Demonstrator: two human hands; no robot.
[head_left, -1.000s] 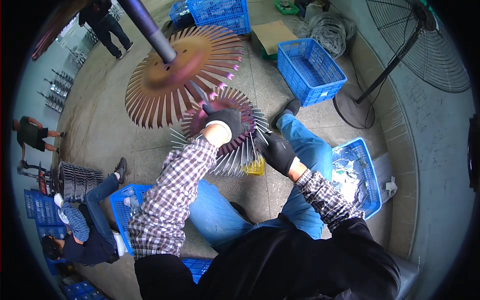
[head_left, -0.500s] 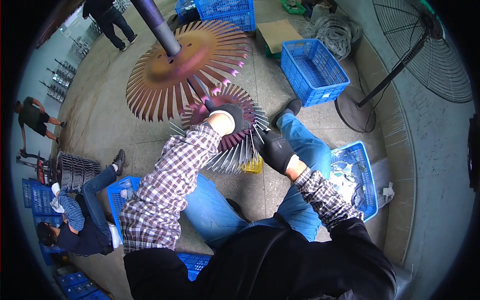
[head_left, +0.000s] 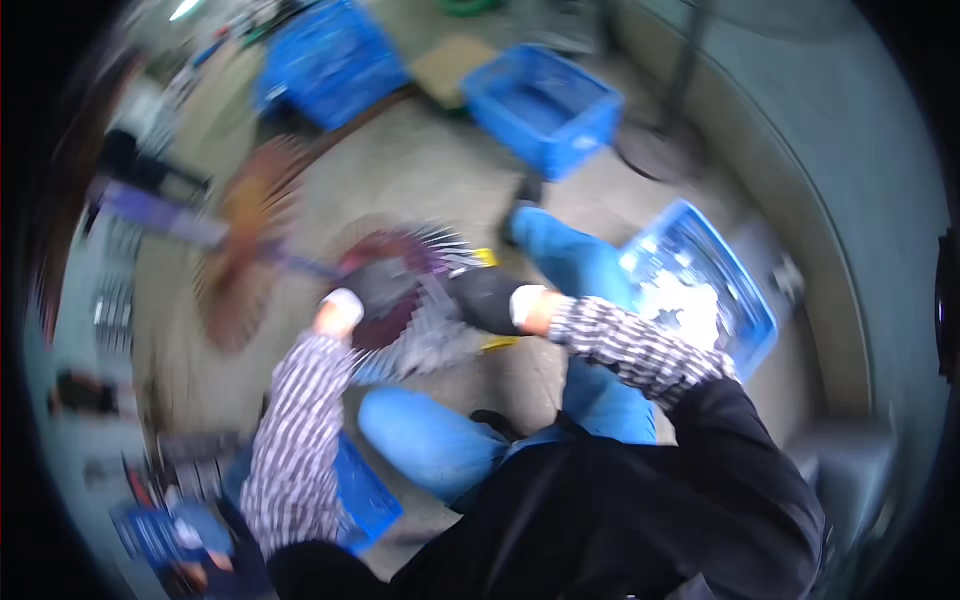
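Motion smears this view. A purplish-red disc [head_left: 385, 332], its rim toothed and set with thin silvery metal strips [head_left: 432, 335], stands in front of my knees. On its middle lies my left hand [head_left: 383, 288] in a dark glove, fingers blurred. My right hand [head_left: 490, 300], gloved too, is at the disc's right rim against the strips; whether it grips one is too blurred to make out. A rod [head_left: 310, 266] runs left from the near disc to a larger brown slotted disc [head_left: 245, 250] on a purple-grey shaft [head_left: 165, 212].
To my right is a blue crate [head_left: 735, 268] full of shiny metal pieces. Another blue crate [head_left: 580, 142] stands ahead, beside a round dark base [head_left: 655, 150]. Stacked blue crates [head_left: 330, 65] are at the far left. Something yellow [head_left: 486, 258] shows behind the disc. A blurred person [head_left: 205, 565] sits lower left.
The whole view has swung and blurred, so the discs and shaft appear farther left and more sideways. Both hands stay at the near disc.
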